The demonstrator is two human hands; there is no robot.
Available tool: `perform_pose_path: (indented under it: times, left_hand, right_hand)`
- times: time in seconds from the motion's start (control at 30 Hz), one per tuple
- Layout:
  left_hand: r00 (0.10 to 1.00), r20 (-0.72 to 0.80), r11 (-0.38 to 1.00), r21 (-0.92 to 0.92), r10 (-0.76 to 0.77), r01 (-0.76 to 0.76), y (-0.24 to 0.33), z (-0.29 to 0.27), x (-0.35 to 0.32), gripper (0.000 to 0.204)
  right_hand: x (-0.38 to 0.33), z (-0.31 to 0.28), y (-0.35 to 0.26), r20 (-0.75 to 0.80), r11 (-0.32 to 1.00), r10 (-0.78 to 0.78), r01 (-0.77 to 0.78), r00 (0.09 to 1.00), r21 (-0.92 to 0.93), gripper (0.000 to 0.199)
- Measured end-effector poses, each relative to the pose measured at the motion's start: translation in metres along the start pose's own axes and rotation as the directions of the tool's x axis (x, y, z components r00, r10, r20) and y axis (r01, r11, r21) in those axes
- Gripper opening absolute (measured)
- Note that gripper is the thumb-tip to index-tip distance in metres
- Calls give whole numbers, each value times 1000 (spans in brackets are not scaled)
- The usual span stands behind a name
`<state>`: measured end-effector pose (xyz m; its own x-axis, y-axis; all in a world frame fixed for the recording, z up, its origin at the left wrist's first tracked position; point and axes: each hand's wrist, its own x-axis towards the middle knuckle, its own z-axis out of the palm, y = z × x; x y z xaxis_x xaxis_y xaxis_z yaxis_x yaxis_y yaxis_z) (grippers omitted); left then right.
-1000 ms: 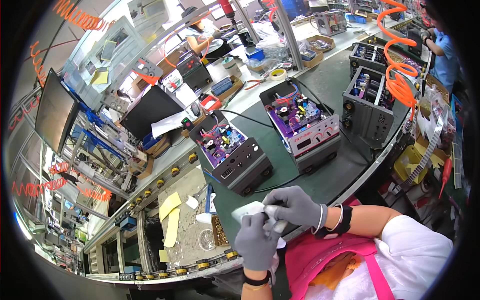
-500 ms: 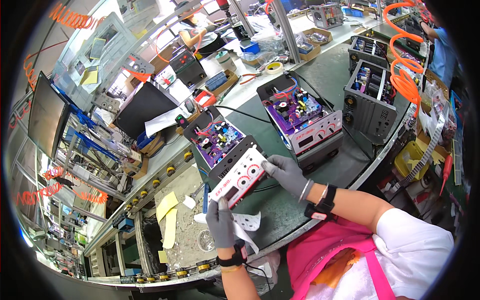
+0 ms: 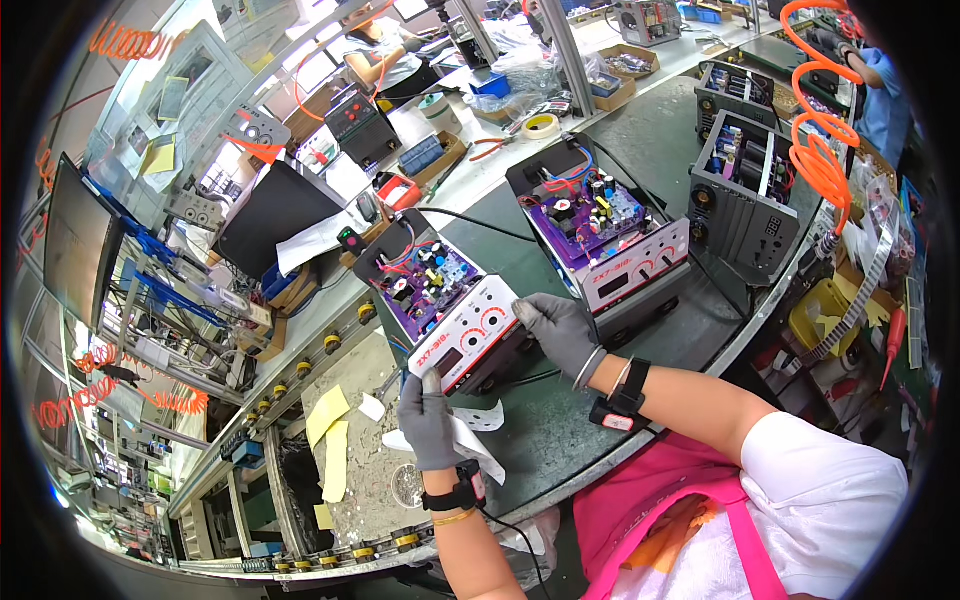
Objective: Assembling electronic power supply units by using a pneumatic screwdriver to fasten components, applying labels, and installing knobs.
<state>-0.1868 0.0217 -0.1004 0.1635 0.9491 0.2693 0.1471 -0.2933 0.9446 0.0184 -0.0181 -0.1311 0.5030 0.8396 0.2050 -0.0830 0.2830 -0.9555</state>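
My left hand (image 3: 428, 422), in a grey glove, pinches the lower left corner of a white front panel overlay (image 3: 448, 340) with red print and round dial holes. My right hand (image 3: 560, 335), also gloved, has thumb and fingers closed at its right end. The overlay lies against the front face of a grey metal unit (image 3: 387, 275), whose uncovered top shows a purple circuit board (image 3: 435, 290). Close by my left hand is a curled white sheet (image 3: 478, 452); whether the hand also holds it, I cannot tell.
To the right stands a similar unit with its white panel (image 3: 640, 268) and knobs. Beyond are more grey units (image 3: 745, 190) and a coiled orange hose (image 3: 822, 150). Yellow paper strips (image 3: 336, 460) and a clear round dish (image 3: 407, 487) lie left. Two people work farther off.
The overlay has moved up from in front of the unit onto its front face, covering the dark plate that showed before. Both hands moved with it, still gripping its ends.
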Motion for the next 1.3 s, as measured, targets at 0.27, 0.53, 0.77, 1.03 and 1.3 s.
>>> perform_pose_path:
  times: [0.27,0.53,0.77,1.03,1.3]
  left_hand:
    - [1000,2,1000,28,10,-10,3,1,2,26]
    - [1000,-8,996,92,15,-15,4,2,4,26]
    - [999,-31,981,196,18,-12,5,1,5,28]
    - [1000,0,990,141,17,-17,12,1,5,28]
    - [1000,1,982,191,1,-1,6,-3,8,29]
  right_hand:
    - [4,1,8,-11,1000,-13,13,1000,24,28]
    - [4,2,5,-9,998,10,-9,1000,57,28]
    - [3,0,-1,19,996,67,-68,998,50,26]
    - [5,3,-1,-17,995,72,-71,997,63,27]
    - [5,3,0,-22,996,71,-69,997,51,27]
